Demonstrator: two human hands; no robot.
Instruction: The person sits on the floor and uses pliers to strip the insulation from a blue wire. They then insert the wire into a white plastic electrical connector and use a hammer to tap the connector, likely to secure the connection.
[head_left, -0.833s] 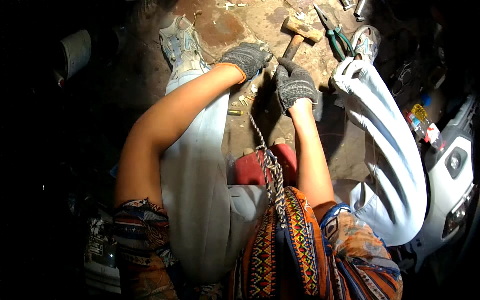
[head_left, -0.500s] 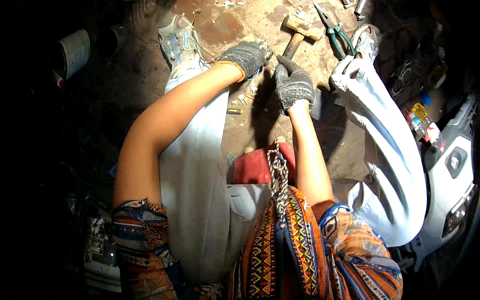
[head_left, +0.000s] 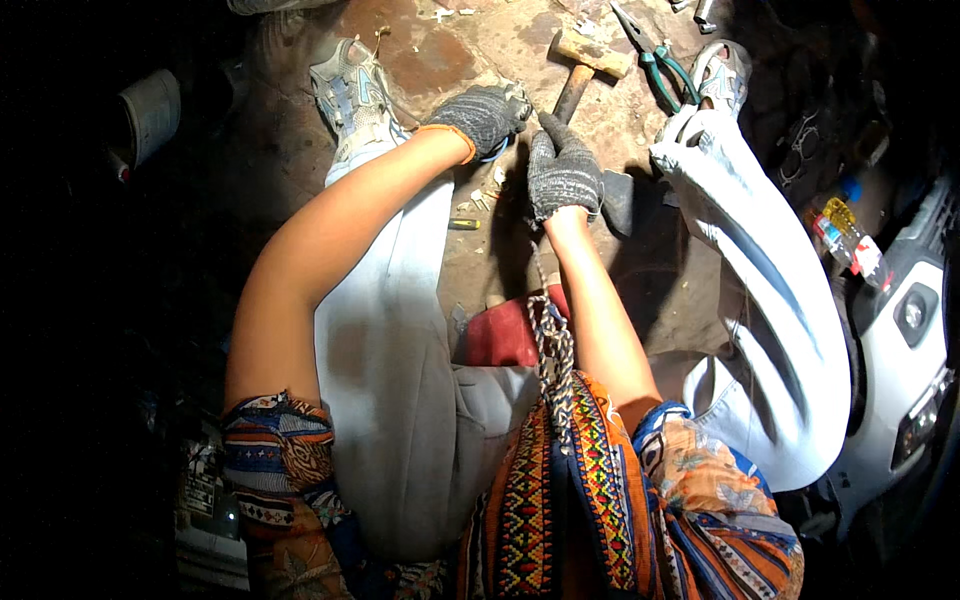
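Just beyond the right hand point(head_left: 566, 175), a wooden hammer point(head_left: 577, 82) lies on the floor point(head_left: 500, 48), handle pointing toward its fingertips. That hand is partly bent, one finger stretched forward; whether it holds anything, I cannot tell. To its left, slightly apart, the left hand point(head_left: 478, 118) is curled, its contents hidden. A steady left hand, knuckles clear of the right, would probably serve best.

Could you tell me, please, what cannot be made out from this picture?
All in the head view:
What the gloved left hand may grip: the hand itself covers it.
Whether the dark grey flat piece continues: the right hand may block it.
Metal pieces: cut off by the upper edge.
Red object's full shape: cord partly covers it.
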